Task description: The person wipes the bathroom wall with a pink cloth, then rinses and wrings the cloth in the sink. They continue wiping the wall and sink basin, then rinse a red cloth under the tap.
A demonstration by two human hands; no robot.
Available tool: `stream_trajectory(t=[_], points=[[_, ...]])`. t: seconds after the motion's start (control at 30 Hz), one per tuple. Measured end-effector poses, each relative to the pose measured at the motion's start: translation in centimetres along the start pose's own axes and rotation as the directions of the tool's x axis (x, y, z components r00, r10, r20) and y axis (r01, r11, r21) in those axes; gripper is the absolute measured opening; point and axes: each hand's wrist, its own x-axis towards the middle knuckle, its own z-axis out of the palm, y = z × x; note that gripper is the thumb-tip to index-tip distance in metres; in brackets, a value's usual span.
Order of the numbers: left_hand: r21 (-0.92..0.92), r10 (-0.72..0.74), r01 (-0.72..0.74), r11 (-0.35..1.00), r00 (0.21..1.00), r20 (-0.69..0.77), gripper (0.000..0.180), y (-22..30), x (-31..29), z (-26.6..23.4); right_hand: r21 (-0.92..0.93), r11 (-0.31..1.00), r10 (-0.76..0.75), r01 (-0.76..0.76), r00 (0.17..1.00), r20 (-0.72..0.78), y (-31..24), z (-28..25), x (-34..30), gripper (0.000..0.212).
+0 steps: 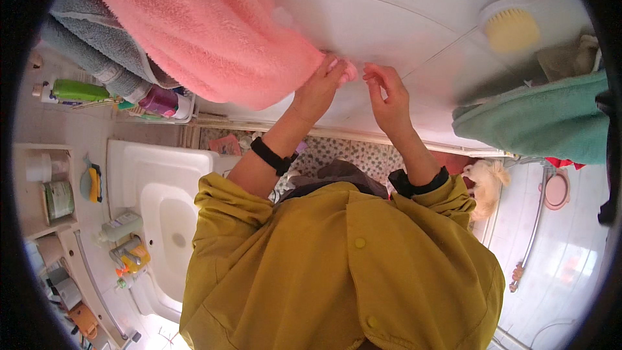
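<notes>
A fluffy pink towel (214, 32) hangs across the upper left, against the white wall. My left hand (319, 89) is closed on its lower right corner, and a small bunch of the cloth sticks out past the fingers. Just to the right, my right hand (390, 96) is raised with bent fingers and a gap between thumb and forefinger. Nothing shows in it, and it is apart from the towel. Grey towels (103, 42) hang beside the pink one on the left.
A white sink (172, 220) stands at the left, with bottles (123, 227) along its edge. Shelves (48, 188) with toiletries line the left wall. A yellow-bristled brush (512, 29) and a green towel (538, 120) hang at the right. Below lies a pebble-patterned floor (330, 150).
</notes>
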Motion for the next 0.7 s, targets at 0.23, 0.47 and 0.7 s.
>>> stream_trajectory(t=[0.23,0.47,0.7], points=[[-0.151,-0.053,-0.027,0.988,0.865,-0.500,0.032,6.5,10.3,-2.5,-0.051,0.976,-0.217,0.212,0.969,-0.120,-2.2,-4.2,1.7,0.026],[0.068,0.273,-0.265,0.962,0.949,-0.160,0.027,5.8,6.8,1.5,-0.051,0.978,-0.205,0.204,0.978,-0.021,0.9,-6.4,1.3,0.022],[0.033,0.031,-0.027,0.999,0.992,-0.120,0.024,7.9,8.2,0.0,0.062,0.988,-0.141,0.143,0.989,-0.034,1.6,-7.5,0.7,0.026]])
